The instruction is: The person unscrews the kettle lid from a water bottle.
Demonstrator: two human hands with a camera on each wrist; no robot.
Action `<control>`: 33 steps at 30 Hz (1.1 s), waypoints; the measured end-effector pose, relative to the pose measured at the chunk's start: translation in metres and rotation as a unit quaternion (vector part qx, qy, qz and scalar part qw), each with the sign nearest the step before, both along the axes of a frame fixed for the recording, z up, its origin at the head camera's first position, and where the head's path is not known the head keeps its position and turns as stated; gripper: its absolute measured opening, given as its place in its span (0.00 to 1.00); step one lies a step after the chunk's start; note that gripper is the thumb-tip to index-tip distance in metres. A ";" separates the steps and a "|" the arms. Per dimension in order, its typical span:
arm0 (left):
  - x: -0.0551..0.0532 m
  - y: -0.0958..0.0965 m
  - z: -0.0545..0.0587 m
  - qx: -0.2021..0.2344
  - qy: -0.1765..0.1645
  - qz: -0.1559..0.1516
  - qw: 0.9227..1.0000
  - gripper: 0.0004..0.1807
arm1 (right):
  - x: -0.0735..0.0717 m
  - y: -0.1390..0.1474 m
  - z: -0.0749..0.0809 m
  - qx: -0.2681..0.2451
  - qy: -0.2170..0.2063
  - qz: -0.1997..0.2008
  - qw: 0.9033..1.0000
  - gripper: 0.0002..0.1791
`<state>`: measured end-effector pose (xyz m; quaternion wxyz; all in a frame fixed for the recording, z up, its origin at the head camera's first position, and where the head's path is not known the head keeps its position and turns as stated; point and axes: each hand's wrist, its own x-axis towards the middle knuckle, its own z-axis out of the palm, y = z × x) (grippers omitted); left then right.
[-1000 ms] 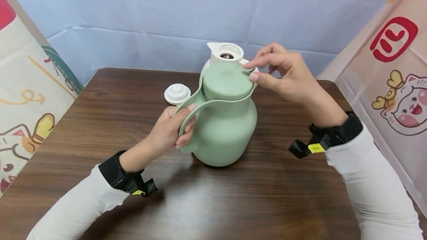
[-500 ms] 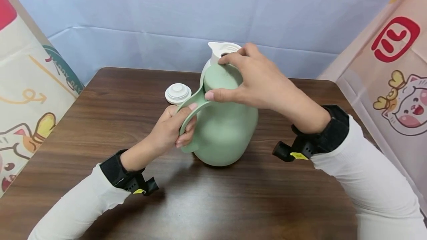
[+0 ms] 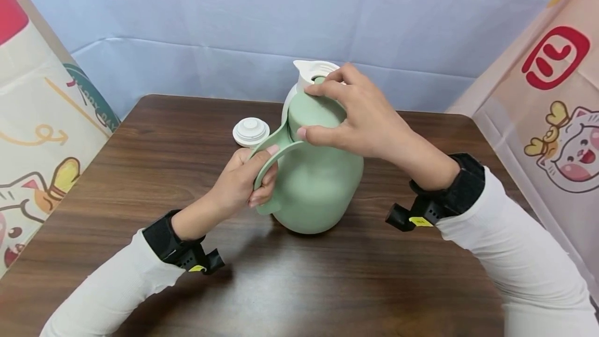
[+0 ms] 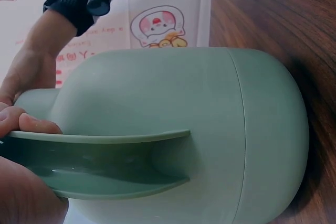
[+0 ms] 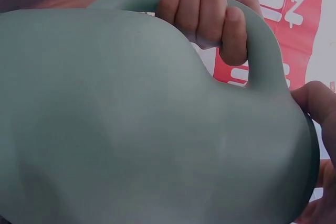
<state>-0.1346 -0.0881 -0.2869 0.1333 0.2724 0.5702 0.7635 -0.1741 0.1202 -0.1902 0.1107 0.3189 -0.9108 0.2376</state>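
Note:
A pale green thermos jug (image 3: 315,191) stands on the table, its looped handle (image 4: 115,138) towards me and to the left. My left hand (image 3: 245,176) grips that handle, fingers wrapped round it; the right wrist view shows the curled fingers (image 5: 202,14) from the far side. My right hand (image 3: 360,116) spans the jug's round green lid (image 3: 311,111), thumb at the near edge and fingers at the back edge. Its palm and fingers hide the lid's right part. Right behind, a white jug (image 3: 304,70) shows its spout and uncovered mouth, partly hidden by the right hand.
A round white stopper (image 3: 250,131) lies left of the jugs on the dark wooden table (image 3: 187,118). A pale blue cloth (image 3: 210,14) hangs behind the table's far edge. Printed cartoon sheets stand at the left (image 3: 37,144) and right (image 3: 561,134).
My right hand has moved left from the lid's right edge and now spans its top. Since half a second ago its thumb has shifted slightly right along the rim. The left hand keeps its grip.

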 end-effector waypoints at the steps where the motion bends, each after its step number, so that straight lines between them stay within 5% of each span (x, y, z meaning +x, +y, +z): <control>1: 0.000 0.000 0.000 0.000 -0.001 0.002 1.000 0.25 | 0.000 0.000 -0.001 -0.005 0.003 0.001 1.000 0.35; 12: 0.002 0.001 0.001 -0.013 -0.004 0.017 1.000 0.26 | 0.000 0.001 -0.004 -0.054 0.006 0.009 0.998 0.32; 19: 0.001 0.004 0.001 -0.008 0.010 0.004 1.000 0.25 | -0.012 0.013 0.004 -0.023 -0.019 0.107 0.994 0.30; 23: -0.001 0.003 0.001 -0.007 0.008 0.003 1.000 0.25 | -0.023 0.024 0.007 -0.027 -0.066 0.182 0.981 0.29; 33: -0.004 0.001 0.001 -0.010 0.002 0.004 1.000 0.25 | -0.041 0.030 0.009 -0.093 -0.163 0.328 0.926 0.33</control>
